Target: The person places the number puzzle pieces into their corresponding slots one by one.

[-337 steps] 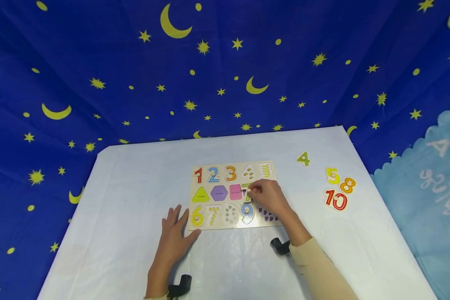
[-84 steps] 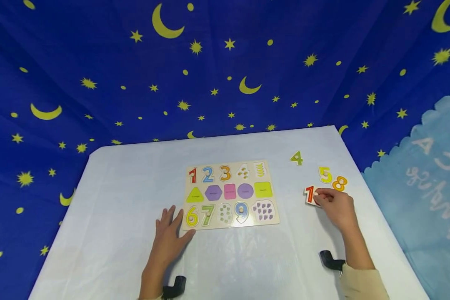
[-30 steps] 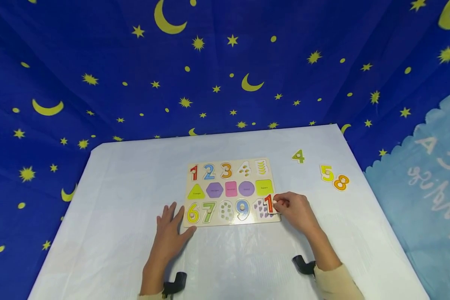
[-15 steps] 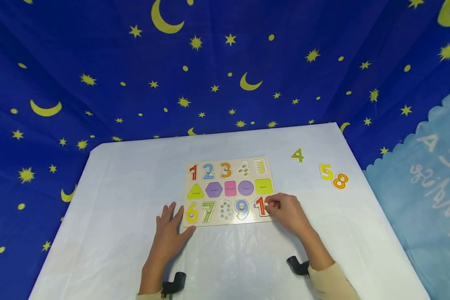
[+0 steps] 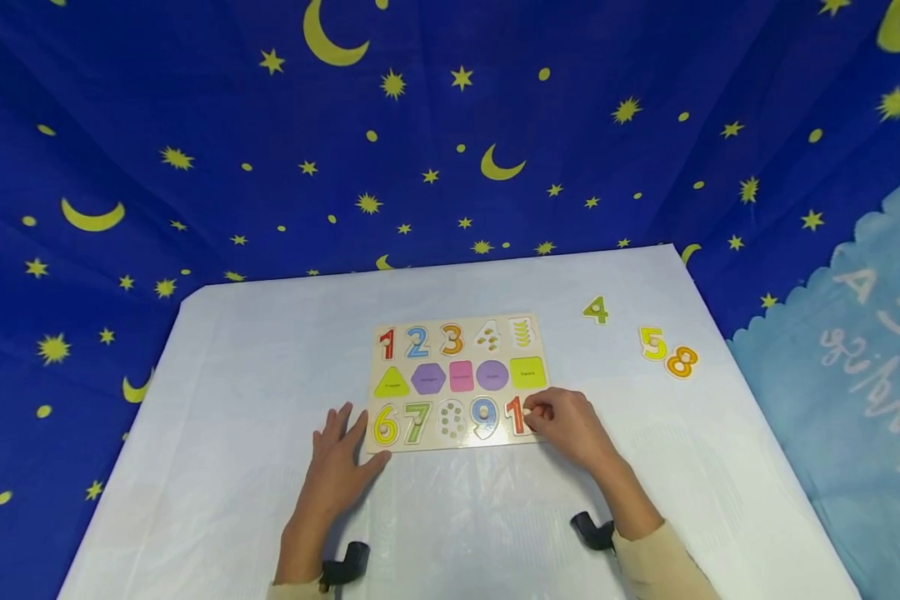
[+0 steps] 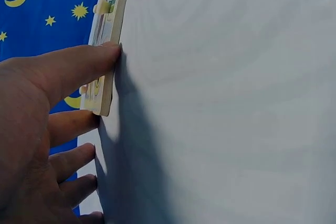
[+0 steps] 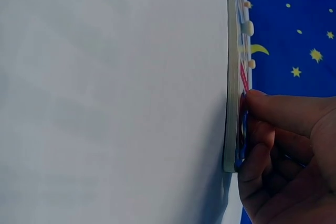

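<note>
Right hand pinches a red number piece at the near right corner of the board; left hand, fingers spread wide, touches its near left corner.

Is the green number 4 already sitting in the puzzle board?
No, the green 4 lies on the white table, off to the right of the puzzle board.

Your left hand rests with spread fingers pointing forward and left thumb held out sideways; your right hand pinches, right thumb opposed to curled fingers. Both forearms slant inward from beige sleeves.
</note>
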Demonstrator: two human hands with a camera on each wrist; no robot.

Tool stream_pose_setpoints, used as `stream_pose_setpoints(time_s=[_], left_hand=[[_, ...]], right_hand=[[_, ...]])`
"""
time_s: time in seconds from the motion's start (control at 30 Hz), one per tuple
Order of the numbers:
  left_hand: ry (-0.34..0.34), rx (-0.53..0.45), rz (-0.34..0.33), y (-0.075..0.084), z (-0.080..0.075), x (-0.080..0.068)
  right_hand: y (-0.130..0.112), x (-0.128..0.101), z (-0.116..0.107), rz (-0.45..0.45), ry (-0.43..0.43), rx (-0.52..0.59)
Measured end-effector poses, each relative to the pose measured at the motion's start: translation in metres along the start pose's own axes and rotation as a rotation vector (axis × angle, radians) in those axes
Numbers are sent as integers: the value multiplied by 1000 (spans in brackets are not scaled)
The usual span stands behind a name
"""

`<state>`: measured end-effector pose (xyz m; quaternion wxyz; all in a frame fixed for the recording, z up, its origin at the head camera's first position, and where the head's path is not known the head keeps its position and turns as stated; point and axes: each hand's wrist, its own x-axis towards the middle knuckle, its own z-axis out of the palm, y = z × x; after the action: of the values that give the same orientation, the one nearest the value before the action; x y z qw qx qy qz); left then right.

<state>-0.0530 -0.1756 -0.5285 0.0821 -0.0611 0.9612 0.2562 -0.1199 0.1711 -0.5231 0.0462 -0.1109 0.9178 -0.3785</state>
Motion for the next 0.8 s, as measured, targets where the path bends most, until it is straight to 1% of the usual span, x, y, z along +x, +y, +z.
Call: stream_pose_setpoints(time_s=[0.27,0.47,0.53,0.67,0.8], left_hand=[[-10,22,-33,4,-3,4],[-23,27,-41,5,-3,5],[-25,29,-38,4,-3,5],[-26,26,-30,3,-2,5],[-26,28,-28,2,-2,4]], right_hand=[[1,-1,0,15,-18,-19],[3,0,-8,23,-62,-9],[4,0,-13,30,-60,-11],[9,2,-23,45,-25,-17],[19,2,-32,79,-4,-36]])
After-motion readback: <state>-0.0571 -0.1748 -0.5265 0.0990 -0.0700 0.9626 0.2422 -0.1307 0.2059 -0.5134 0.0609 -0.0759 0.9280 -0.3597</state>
